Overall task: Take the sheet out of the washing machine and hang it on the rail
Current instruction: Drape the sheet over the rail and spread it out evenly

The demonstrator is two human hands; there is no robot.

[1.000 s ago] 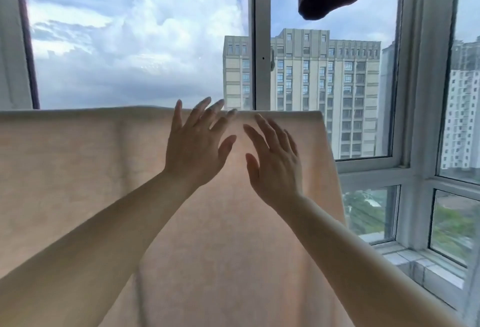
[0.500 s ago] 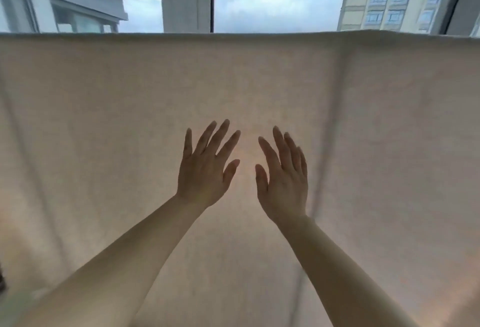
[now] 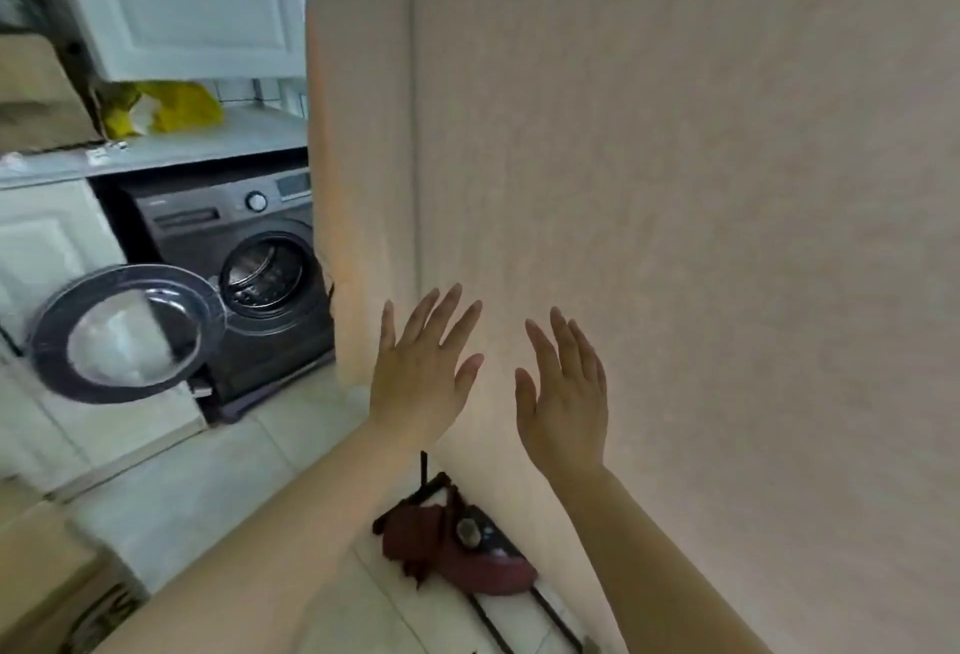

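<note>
Head view: our two hands are raised flat before the hanging sheet (image 3: 675, 237).

The sheet already hangs over the rail, which it hides at the top edge, and falls straight down towards the floor. Our left hand (image 3: 421, 383) and right hand (image 3: 563, 404) have the fingers straight and spread wide, holding nothing; we cannot tell if they touch the cloth. We judge they are placed so to smooth it. The washing machine (image 3: 244, 284) stands behind at the left, its door (image 3: 124, 333) open, the drum seemingly empty.
</note>
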